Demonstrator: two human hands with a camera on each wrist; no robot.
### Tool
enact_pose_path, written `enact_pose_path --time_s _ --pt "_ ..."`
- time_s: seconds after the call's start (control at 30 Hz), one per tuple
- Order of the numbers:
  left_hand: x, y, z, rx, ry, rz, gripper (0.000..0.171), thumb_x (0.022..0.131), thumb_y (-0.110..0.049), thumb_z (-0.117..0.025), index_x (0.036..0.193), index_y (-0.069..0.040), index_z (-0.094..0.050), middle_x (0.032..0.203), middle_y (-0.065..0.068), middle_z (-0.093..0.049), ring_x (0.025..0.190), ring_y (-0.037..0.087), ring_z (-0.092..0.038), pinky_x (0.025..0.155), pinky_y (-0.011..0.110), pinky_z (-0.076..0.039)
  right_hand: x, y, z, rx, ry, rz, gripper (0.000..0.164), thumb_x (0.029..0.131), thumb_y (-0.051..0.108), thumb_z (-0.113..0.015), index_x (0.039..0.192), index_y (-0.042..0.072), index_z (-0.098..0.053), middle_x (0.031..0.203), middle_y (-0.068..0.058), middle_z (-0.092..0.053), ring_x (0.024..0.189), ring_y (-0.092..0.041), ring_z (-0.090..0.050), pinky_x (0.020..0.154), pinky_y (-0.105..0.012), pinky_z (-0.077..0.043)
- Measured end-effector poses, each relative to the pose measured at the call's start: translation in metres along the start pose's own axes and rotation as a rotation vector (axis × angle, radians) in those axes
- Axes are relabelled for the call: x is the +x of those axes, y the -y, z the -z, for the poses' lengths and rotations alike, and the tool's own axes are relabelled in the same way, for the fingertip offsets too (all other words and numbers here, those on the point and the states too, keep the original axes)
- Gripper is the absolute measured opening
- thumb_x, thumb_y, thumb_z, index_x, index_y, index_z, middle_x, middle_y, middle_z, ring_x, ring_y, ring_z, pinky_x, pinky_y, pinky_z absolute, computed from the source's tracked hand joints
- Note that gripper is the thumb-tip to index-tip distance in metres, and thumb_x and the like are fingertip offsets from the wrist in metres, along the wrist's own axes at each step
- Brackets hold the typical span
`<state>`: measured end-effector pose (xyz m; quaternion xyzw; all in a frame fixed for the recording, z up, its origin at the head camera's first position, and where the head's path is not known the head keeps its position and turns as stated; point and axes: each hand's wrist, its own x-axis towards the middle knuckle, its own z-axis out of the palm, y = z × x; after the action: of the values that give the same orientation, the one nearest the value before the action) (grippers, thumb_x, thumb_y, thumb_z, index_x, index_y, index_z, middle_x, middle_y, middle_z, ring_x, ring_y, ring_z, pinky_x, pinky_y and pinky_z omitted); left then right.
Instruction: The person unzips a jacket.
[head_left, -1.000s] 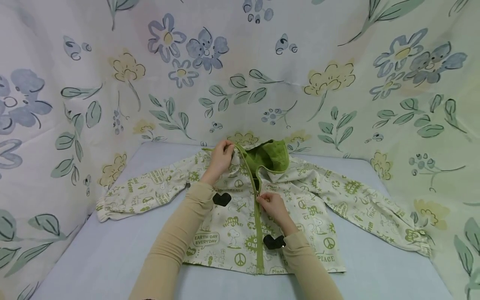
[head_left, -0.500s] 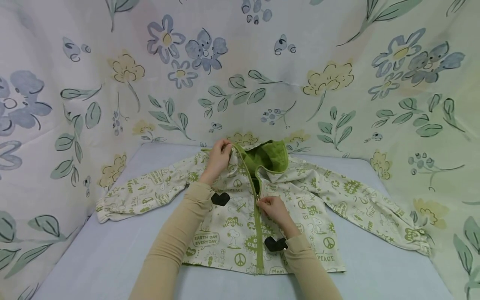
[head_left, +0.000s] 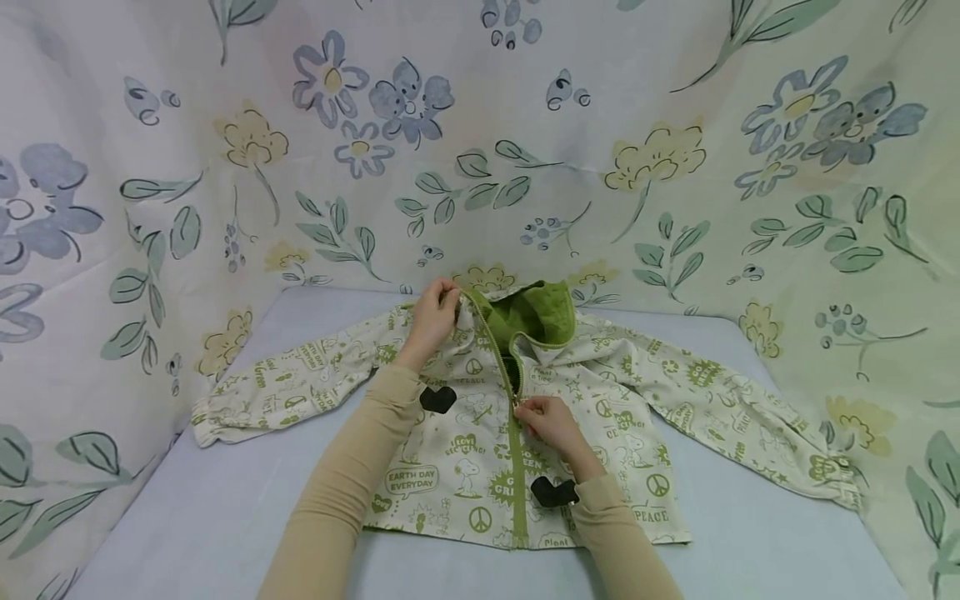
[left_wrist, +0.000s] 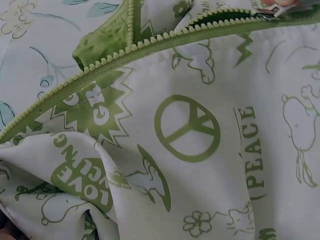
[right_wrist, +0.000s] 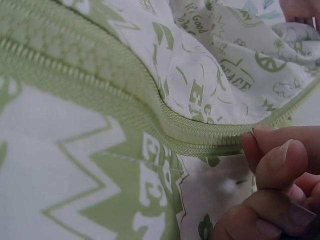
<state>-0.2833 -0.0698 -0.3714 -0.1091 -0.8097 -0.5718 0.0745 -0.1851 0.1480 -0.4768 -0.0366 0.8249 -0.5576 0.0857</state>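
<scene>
A white hooded jacket (head_left: 465, 450) with green prints lies front up, its sleeves spread to both sides. Its green zipper (head_left: 517, 483) is joined along the lower front and parted near the neck. My left hand (head_left: 432, 321) pinches the jacket's left front edge by the collar and holds it taut. Lower down, my right hand (head_left: 550, 423) pinches the zipper pull between thumb and forefinger. The metal slider (left_wrist: 267, 14) shows at the top of the left wrist view; in the right wrist view the fingers (right_wrist: 282, 160) cover it.
The green-lined hood (head_left: 536, 315) lies open at the back of the pale bed-like surface (head_left: 247, 517). A floral curtain (head_left: 480, 108) rises behind and at both sides. Black straps (head_left: 438, 399) sit at both wrists.
My right hand has slid slightly down the front with the zipper pull, and the parted stretch of zipper is a little longer. My left hand keeps its grip on the collar edge, shifting barely leftward.
</scene>
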Motion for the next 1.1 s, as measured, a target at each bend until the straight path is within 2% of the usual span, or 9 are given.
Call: enact_pose_path --time_s 0.2,0.4,0.5,0.6,0.67,0.73,0.9,0.97,1.1 --pt "-0.003 0.006 0.001 0.066 -0.008 -0.036 0.017 0.101 -0.016 -0.040 0.108 -0.006 -0.053 0.105 0.009 -0.049 0.086 0.022 -0.046 0.075 0.037 -0.040 -0.001 0.001 0.000 -0.010 -0.008 0.005 0.022 0.092 0.016 -0.061 0.080 -0.003 -0.063 0.049 -0.002 -0.045 0.041 -0.011 -0.033 0.044 -0.026 -0.032" --pt "-0.007 0.011 -0.005 0.204 -0.009 -0.129 0.028 0.100 -0.011 -0.041 0.125 -0.004 -0.050 0.122 0.014 -0.044 0.095 0.025 -0.046 0.080 0.039 -0.041 -0.002 0.002 0.000 -0.021 -0.030 0.006 0.020 0.091 0.015 -0.061 0.079 -0.002 -0.062 0.050 -0.002 -0.046 0.041 -0.011 -0.034 0.043 -0.027 -0.031" --pt "-0.011 0.010 -0.011 0.265 -0.006 -0.265 0.035 0.098 -0.005 -0.044 0.133 -0.005 -0.044 0.130 0.016 -0.038 0.103 0.026 -0.044 0.083 0.038 -0.040 -0.002 0.003 0.000 -0.026 -0.042 0.001 0.021 0.091 0.016 -0.061 0.078 -0.001 -0.062 0.051 -0.002 -0.047 0.041 -0.011 -0.035 0.042 -0.026 -0.030" --pt "-0.015 0.009 -0.019 0.383 0.035 -0.465 0.039 0.095 0.000 -0.047 0.134 -0.003 -0.044 0.132 0.017 -0.040 0.114 0.026 -0.042 0.091 0.035 -0.039 -0.002 0.006 0.000 -0.033 -0.062 0.004 0.020 0.090 0.015 -0.061 0.079 -0.001 -0.063 0.051 -0.002 -0.048 0.041 -0.012 -0.036 0.041 -0.027 -0.030" --pt "-0.017 0.007 -0.026 0.470 0.117 -0.581 0.039 0.094 0.001 -0.048 0.133 -0.002 -0.046 0.132 0.017 -0.043 0.119 0.026 -0.042 0.098 0.034 -0.035 -0.002 0.008 0.002 -0.040 -0.075 0.005 0.021 0.091 0.016 -0.061 0.078 -0.001 -0.063 0.051 -0.003 -0.048 0.041 -0.013 -0.036 0.040 -0.027 -0.030" --pt "-0.021 0.006 -0.032 0.527 0.246 -0.636 0.039 0.095 -0.001 -0.047 0.134 -0.003 -0.047 0.133 0.014 -0.045 0.122 0.025 -0.041 0.102 0.032 -0.031 -0.003 0.009 0.003 -0.044 -0.082 0.006 0.020 0.091 0.015 -0.061 0.078 0.000 -0.063 0.051 -0.004 -0.048 0.041 -0.013 -0.036 0.040 -0.027 -0.030" --pt "-0.029 0.009 -0.042 0.626 0.562 -0.551 0.039 0.099 -0.008 -0.042 0.138 -0.008 -0.044 0.138 0.008 -0.044 0.129 0.021 -0.035 0.105 0.027 -0.025 -0.003 0.010 0.004 -0.031 -0.079 0.001 0.020 0.092 0.015 -0.060 0.078 0.001 -0.062 0.051 -0.006 -0.048 0.039 -0.013 -0.032 0.038 -0.027 -0.028" --pt "-0.030 0.011 -0.044 0.688 0.619 -0.535 0.038 0.100 -0.010 -0.042 0.138 -0.009 -0.043 0.139 0.009 -0.043 0.131 0.021 -0.033 0.106 0.027 -0.023 -0.004 0.010 0.005 -0.019 -0.076 0.002 0.020 0.092 0.015 -0.060 0.078 0.001 -0.062 0.051 -0.007 -0.048 0.039 -0.013 -0.031 0.038 -0.027 -0.026" --pt "-0.031 0.014 -0.048 0.795 0.639 -0.584 0.036 0.099 -0.011 -0.044 0.134 -0.005 -0.048 0.138 0.013 -0.043 0.131 0.025 -0.032 0.107 0.032 -0.020 -0.005 0.010 0.005 -0.008 -0.077 0.005 0.020 0.092 0.015 -0.060 0.078 0.000 -0.062 0.051 -0.006 -0.048 0.038 -0.012 -0.030 0.037 -0.027 -0.026"
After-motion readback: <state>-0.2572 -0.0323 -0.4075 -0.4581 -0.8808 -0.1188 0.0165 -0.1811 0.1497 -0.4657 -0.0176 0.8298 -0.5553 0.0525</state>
